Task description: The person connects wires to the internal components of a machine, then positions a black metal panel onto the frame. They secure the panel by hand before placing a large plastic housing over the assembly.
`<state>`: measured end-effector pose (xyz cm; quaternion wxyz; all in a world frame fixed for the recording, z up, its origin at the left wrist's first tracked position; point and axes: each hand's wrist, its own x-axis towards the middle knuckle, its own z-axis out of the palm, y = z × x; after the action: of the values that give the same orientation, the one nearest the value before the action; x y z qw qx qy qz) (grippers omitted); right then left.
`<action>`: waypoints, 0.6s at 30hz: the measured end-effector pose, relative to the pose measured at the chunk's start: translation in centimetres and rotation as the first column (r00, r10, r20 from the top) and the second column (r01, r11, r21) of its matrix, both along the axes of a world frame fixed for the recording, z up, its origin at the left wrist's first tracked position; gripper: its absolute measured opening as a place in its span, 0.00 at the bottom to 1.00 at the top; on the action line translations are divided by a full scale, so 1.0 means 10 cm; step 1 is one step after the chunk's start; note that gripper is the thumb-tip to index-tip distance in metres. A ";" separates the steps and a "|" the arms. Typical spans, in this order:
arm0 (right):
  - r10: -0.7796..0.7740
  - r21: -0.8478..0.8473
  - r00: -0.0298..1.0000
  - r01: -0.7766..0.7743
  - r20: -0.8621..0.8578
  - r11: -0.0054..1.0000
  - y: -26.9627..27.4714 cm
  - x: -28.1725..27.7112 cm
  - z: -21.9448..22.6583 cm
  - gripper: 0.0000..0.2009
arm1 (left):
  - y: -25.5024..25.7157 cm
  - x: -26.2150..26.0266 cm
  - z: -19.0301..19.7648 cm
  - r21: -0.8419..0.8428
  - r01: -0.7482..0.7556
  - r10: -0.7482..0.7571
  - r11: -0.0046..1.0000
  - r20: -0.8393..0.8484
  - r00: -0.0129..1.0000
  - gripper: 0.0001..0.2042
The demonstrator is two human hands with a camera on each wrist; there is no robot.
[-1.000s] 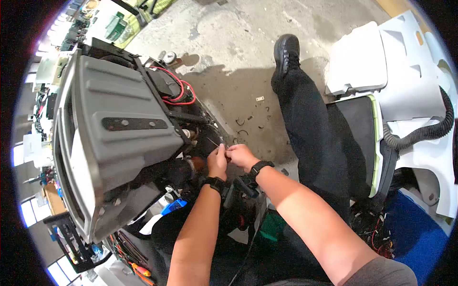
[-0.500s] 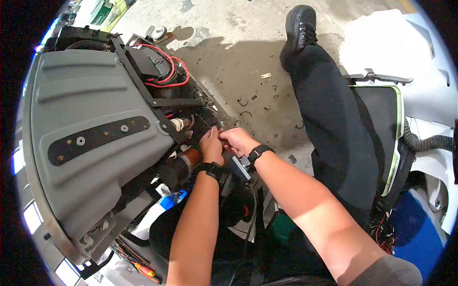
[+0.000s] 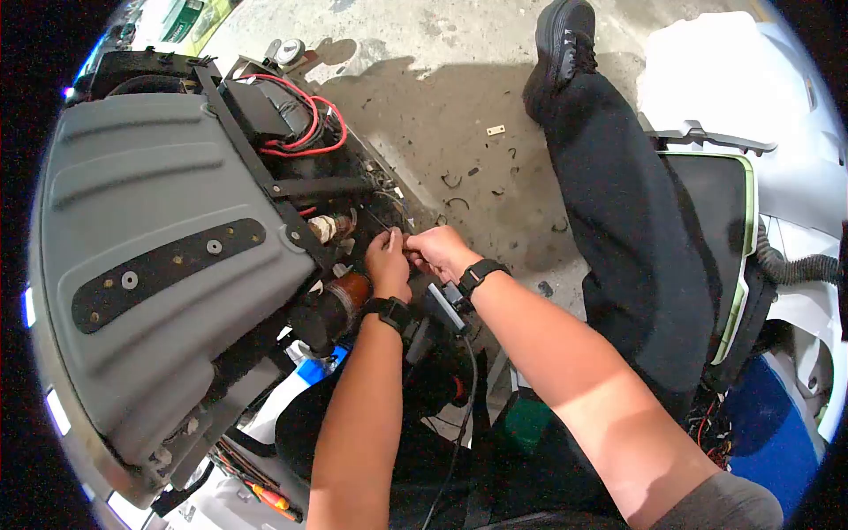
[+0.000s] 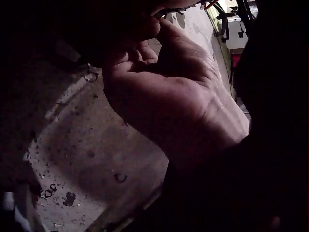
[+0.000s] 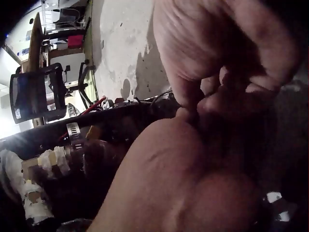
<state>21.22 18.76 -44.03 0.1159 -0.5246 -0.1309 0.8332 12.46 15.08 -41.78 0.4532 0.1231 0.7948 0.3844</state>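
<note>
Closely joined above the edge of an open machine frame (image 3: 291,189), a person's left hand (image 3: 387,268) and right hand (image 3: 443,251) meet at the fingertips over a thin dark strand (image 3: 375,217). The strand lies beside a white-wrapped fitting (image 3: 325,229), its exposed length slanting away from the hands near the frame's edge with the concrete floor (image 3: 415,106). The left thumb and fingers appear clamped on its near end. The right fingers curl inward, close together; whether they grip the strand too cannot be told.

By its look, the strand is light and slim, probably springy rather than limp, and apt to roll or slip between bare fingertips. A thumb-and-finger pinch close to the near end would likely steady it best, with little force needed.

Its near end is hidden behind the fingers, and its far tip fades into the dark interior. Its material is unclear. Deep shadow covers much of the left wrist view, while the right wrist view shows a metal hose clamp (image 5: 73,135) but no distinct strand.
</note>
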 end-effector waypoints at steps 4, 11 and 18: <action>0.005 0.033 1.000 -0.004 -0.021 0.999 0.01 0.03 0.02 0.08 | 0.05 0.05 0.07 -0.008 -0.012 0.011 1.000 -0.052 0.999 0.11; -0.021 -0.003 1.000 0.021 0.020 1.000 0.03 -0.03 0.03 0.08 | 0.03 0.00 0.01 0.023 0.028 -0.027 0.999 -0.032 0.999 0.11; -0.081 -0.027 0.997 0.081 -0.016 0.996 0.01 -0.06 -0.01 0.10 | 0.03 0.02 -0.01 0.026 -0.015 0.017 1.000 -0.059 0.998 0.11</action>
<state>20.65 18.90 -44.16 0.1436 -0.5237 -0.0974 0.8341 12.68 15.40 -41.84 0.4245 0.1339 0.8039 0.3944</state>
